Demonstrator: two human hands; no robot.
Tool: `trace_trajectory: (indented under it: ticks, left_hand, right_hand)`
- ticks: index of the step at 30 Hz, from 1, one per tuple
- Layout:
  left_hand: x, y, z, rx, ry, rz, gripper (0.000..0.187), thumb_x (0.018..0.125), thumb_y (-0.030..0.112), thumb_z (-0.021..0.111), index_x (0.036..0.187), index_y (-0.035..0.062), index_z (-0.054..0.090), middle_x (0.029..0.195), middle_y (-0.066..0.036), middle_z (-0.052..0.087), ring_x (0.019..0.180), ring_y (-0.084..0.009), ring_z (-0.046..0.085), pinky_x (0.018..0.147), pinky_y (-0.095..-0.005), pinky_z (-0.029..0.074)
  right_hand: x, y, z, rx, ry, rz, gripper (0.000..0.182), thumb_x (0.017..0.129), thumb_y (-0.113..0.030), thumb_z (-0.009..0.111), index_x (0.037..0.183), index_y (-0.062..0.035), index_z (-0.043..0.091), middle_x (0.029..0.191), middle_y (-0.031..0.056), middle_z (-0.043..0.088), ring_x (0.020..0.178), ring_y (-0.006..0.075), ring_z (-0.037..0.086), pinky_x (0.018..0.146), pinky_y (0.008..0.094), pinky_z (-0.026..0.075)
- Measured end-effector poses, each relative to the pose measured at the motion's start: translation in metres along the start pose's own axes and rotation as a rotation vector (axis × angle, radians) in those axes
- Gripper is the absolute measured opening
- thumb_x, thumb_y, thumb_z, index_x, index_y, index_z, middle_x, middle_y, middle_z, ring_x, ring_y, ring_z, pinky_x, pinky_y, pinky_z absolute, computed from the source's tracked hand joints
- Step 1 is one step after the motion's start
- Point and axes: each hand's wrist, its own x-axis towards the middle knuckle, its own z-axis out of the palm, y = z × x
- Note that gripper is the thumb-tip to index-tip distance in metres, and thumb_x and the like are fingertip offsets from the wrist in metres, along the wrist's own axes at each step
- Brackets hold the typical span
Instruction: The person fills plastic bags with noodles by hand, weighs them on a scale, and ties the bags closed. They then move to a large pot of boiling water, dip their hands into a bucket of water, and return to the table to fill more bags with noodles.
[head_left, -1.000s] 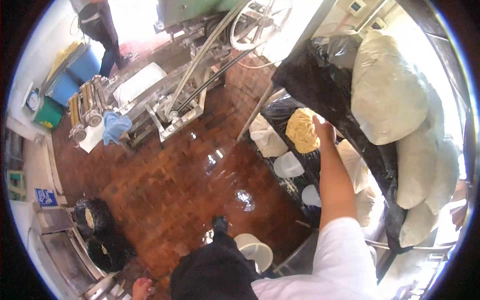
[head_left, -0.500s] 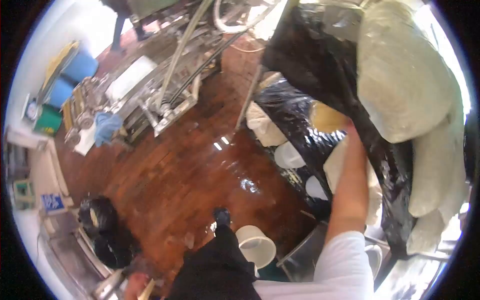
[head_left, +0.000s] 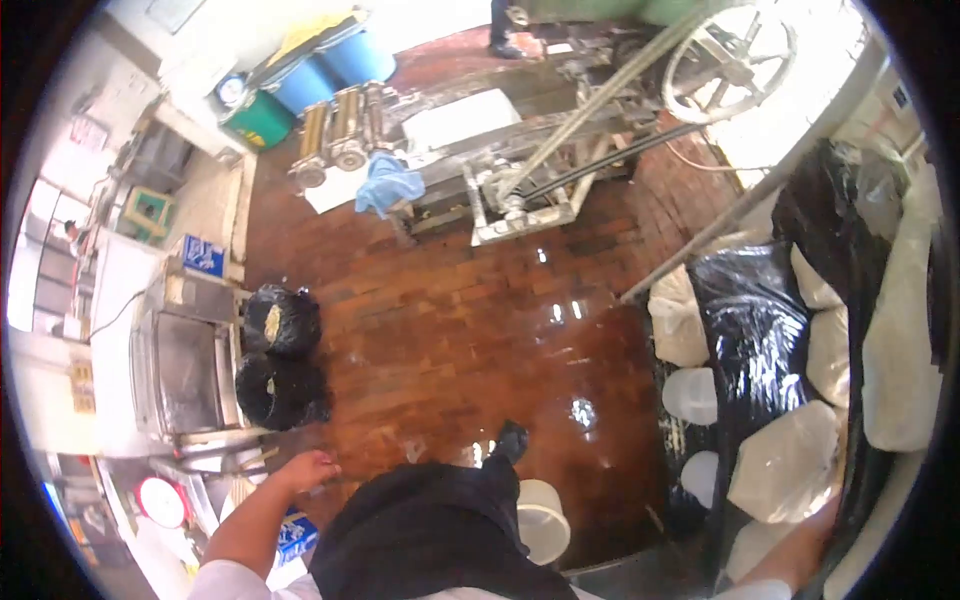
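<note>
My left hand [head_left: 316,468] hangs in the air over the floor at the lower left, fingers loosely bent and nothing visible in them. To its left is a round dial scale with a red rim [head_left: 163,502]. At the lower right my right hand [head_left: 826,522] is beside a pale, full bag [head_left: 785,465]; its fingers are hidden at the edge of the bags. Shiny black plastic sheeting [head_left: 750,310] lies over and between several such bags. Two white tubs [head_left: 690,396] sit along their left side.
A white bucket [head_left: 542,522] stands by my feet on the wet brown tile floor [head_left: 450,370]. Two black bags [head_left: 280,320] lie at the left near a metal cabinet [head_left: 180,375]. Ahead is a belt-driven machine [head_left: 520,195] with a large wheel [head_left: 730,62]. A person's leg [head_left: 502,30] shows behind it.
The view has swung left. My right arm, stretched forward over the black plastic before, is now lower and nearer my side. My left hand has come clearly into view.
</note>
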Motion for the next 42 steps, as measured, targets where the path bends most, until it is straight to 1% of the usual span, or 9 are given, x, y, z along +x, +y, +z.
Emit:
trace_trajectory:
  ticks: [9, 13, 15, 18, 23, 29, 32, 37, 42]
  left_hand:
    - [0.023, 0.0, 0.001, 0.049, 0.055, 0.183, 0.049, 0.088, 0.048, 0.067, 0.111, 0.0038, 0.069, 0.112, -0.018, 0.07, 0.104, -0.0321, 0.066, 0.088, -0.0412, 0.052]
    - [-0.028, 0.043, -0.003, -0.044, 0.066, 0.276, 0.05, 0.09, 0.046, 0.065, 0.12, 0.0057, 0.066, 0.113, -0.016, 0.07, 0.103, -0.0301, 0.067, 0.087, -0.0397, 0.052]
    - [-0.029, 0.011, 0.013, -0.15, 0.146, 0.281, 0.053, 0.091, 0.048, 0.064, 0.123, 0.0059, 0.064, 0.116, -0.017, 0.069, 0.105, -0.0315, 0.066, 0.088, -0.0409, 0.051]
    - [-0.054, -0.043, 0.019, -0.217, 0.271, 0.288, 0.054, 0.09, 0.05, 0.062, 0.122, 0.006, 0.064, 0.118, -0.018, 0.068, 0.108, -0.034, 0.065, 0.092, -0.0429, 0.05]
    - [-0.133, -0.195, 0.082, -0.506, 0.45, 0.043, 0.056, 0.089, 0.053, 0.06, 0.121, 0.0066, 0.064, 0.122, -0.017, 0.066, 0.116, -0.0351, 0.061, 0.097, -0.0449, 0.048]
    - [-0.172, -0.36, 0.243, -0.8, 0.507, -0.299, 0.063, 0.086, 0.058, 0.061, 0.132, 0.0154, 0.058, 0.122, -0.015, 0.066, 0.113, -0.038, 0.062, 0.095, -0.0475, 0.05]
    - [-0.239, -0.403, 0.266, -0.994, 0.51, -0.371, 0.063, 0.086, 0.057, 0.061, 0.132, 0.0139, 0.058, 0.123, -0.015, 0.066, 0.114, -0.0377, 0.062, 0.095, -0.0474, 0.05]
    - [-0.269, -0.473, 0.286, -1.113, 0.544, -0.378, 0.059, 0.088, 0.047, 0.061, 0.133, 0.0083, 0.057, 0.123, -0.02, 0.065, 0.114, -0.0384, 0.062, 0.097, -0.0467, 0.049]
    - [-0.306, -0.527, 0.28, -1.297, 0.852, -0.558, 0.057, 0.089, 0.044, 0.064, 0.132, 0.0076, 0.057, 0.124, -0.018, 0.065, 0.114, -0.0371, 0.061, 0.096, -0.0443, 0.05]
  right_hand:
    - [-0.042, 0.004, -0.009, -0.034, 0.243, -0.001, 0.035, 0.096, -0.022, 0.059, 0.12, 0.0019, 0.064, 0.122, 0.021, 0.064, 0.11, 0.0321, 0.063, 0.099, 0.0409, 0.049]
    - [-0.124, -0.088, 0.03, 0.357, 0.611, -0.382, 0.033, 0.095, -0.02, 0.06, 0.118, 0.0027, 0.065, 0.12, 0.0215, 0.065, 0.108, 0.0321, 0.065, 0.097, 0.0407, 0.051]
    - [-0.228, -0.186, 0.046, 0.68, 0.453, -0.668, 0.032, 0.095, -0.02, 0.06, 0.117, 0.0031, 0.065, 0.119, 0.0217, 0.066, 0.107, 0.0321, 0.065, 0.096, 0.0406, 0.051]
    - [-0.443, -0.33, -0.03, 0.977, -0.455, -0.808, 0.034, 0.093, -0.019, 0.062, 0.122, -0.0016, 0.059, 0.121, 0.0156, 0.059, 0.11, 0.0271, 0.057, 0.099, 0.0375, 0.046]
    - [-0.649, -0.468, -0.173, 1.002, -0.756, -1.674, 0.023, 0.088, -0.007, 0.065, 0.11, 0.0001, 0.062, 0.103, 0.0124, 0.061, 0.094, 0.0225, 0.06, 0.085, 0.0339, 0.05]
    - [-0.819, -0.564, -0.197, 0.846, -0.833, -1.904, 0.007, 0.09, -0.009, 0.06, 0.093, -0.0034, 0.062, 0.082, 0.0044, 0.061, 0.074, 0.0147, 0.057, 0.069, 0.0297, 0.049]
    - [-0.965, -0.532, -0.243, 0.611, -1.156, -1.876, 0.006, 0.088, -0.008, 0.059, 0.091, -0.0046, 0.062, 0.077, 0.0017, 0.059, 0.068, 0.0119, 0.055, 0.062, 0.0267, 0.047]
    - [-1.181, -0.366, -0.327, 0.212, -1.135, -2.674, 0.023, 0.085, -0.013, 0.074, 0.103, -0.0003, 0.069, 0.088, 0.0093, 0.071, 0.08, 0.015, 0.066, 0.073, 0.0288, 0.053]
    - [-1.315, -0.297, -0.367, -0.137, -1.391, -2.76, 0.023, 0.086, -0.014, 0.074, 0.103, 0.0, 0.069, 0.084, 0.0031, 0.067, 0.076, 0.0098, 0.061, 0.071, 0.0264, 0.051]
